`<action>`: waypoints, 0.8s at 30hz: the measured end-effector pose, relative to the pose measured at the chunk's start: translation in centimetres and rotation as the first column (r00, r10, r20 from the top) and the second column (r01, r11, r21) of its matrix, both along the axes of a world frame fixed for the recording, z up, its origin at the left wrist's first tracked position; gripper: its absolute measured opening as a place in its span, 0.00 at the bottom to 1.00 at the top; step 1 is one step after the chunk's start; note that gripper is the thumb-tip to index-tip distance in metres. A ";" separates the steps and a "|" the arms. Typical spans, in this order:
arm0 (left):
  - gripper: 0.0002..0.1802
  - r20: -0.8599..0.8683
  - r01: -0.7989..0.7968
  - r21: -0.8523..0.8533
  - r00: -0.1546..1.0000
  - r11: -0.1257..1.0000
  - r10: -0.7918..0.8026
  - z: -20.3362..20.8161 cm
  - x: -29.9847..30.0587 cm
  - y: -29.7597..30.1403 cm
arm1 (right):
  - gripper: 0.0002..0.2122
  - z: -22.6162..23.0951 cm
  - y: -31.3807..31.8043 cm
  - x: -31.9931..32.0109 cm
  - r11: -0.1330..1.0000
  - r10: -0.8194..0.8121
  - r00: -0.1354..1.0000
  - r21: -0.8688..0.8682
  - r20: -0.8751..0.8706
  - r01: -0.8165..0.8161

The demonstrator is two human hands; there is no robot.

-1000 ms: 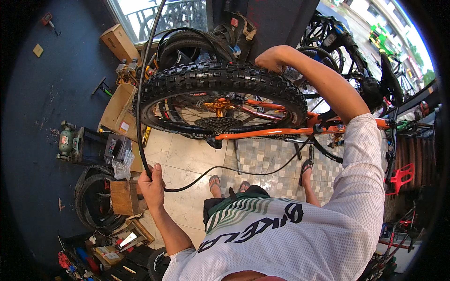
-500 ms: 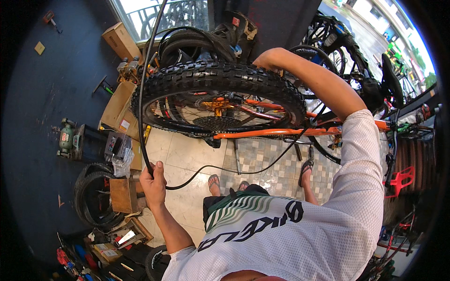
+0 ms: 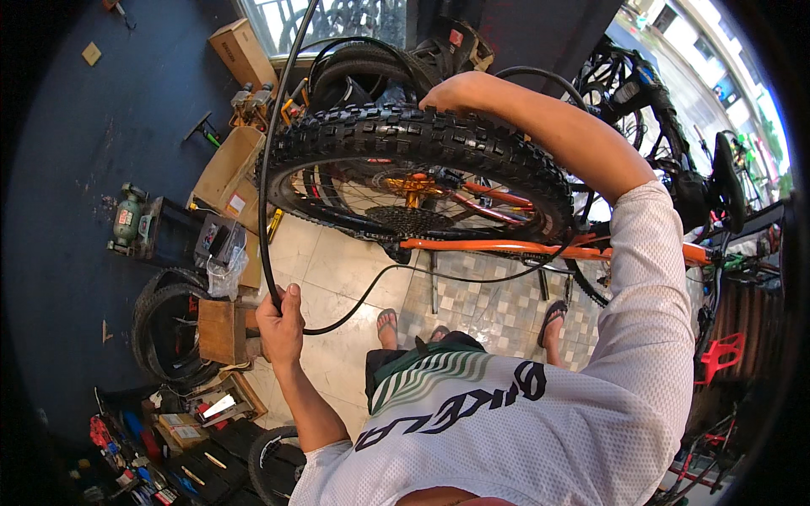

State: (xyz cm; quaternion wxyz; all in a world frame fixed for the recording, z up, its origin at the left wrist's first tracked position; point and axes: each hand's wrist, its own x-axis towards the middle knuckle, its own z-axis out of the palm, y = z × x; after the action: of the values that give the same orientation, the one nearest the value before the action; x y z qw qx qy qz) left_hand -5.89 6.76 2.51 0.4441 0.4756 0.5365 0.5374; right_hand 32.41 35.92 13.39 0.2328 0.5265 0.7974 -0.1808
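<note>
My left hand (image 3: 281,327) is closed round a black hose (image 3: 267,194), thumb pointing up. The hose rises past the left side of the wheel and out at the top. Below the hand, a black line curves to the right across the floor area and up toward the bike frame. My right arm reaches over the knobby bicycle tire (image 3: 405,139); my right hand (image 3: 451,91) is at its far upper side, its fingers mostly hidden. The wheel has a gold hub (image 3: 413,190) and a dark cassette (image 3: 411,221), and is in an orange bike frame (image 3: 498,246).
Cardboard boxes (image 3: 243,51), a green compressor-like machine (image 3: 128,219) and stacked tires (image 3: 160,337) line the left wall. Tools lie at lower left. More bikes (image 3: 629,93) and a red plastic stool (image 3: 720,356) are on the right. A person's sandalled foot (image 3: 553,323) shows below.
My right hand has moved left along the far side of the tire. The left hand keeps its grip on the hose. The surroundings have shifted slightly right in view.
</note>
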 end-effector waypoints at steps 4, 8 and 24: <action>0.23 0.043 0.007 -0.022 0.999 1.000 -0.006 -0.2 0.2 0.1 | 0.22 1.9 -2.6 -0.9 0.987 0.104 0.991 0.135 -0.081 -0.092; 0.22 -0.010 -0.041 -0.016 0.999 0.999 0.041 0.0 0.2 0.6 | 0.15 7.7 -6.5 -3.6 0.972 0.083 0.928 0.178 0.364 -0.156; 0.18 -0.202 0.170 -0.048 0.963 0.984 -0.177 -6.7 -13.1 23.0 | 0.15 0.9 -31.2 -9.3 0.710 -0.448 0.857 0.481 -0.254 0.514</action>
State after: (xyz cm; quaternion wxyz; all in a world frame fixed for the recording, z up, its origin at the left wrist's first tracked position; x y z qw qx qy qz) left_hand -19.04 29.75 -4.23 0.4386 0.5670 0.5440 0.4361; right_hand 23.12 4.68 14.25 -0.0259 0.7477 0.6625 -0.0374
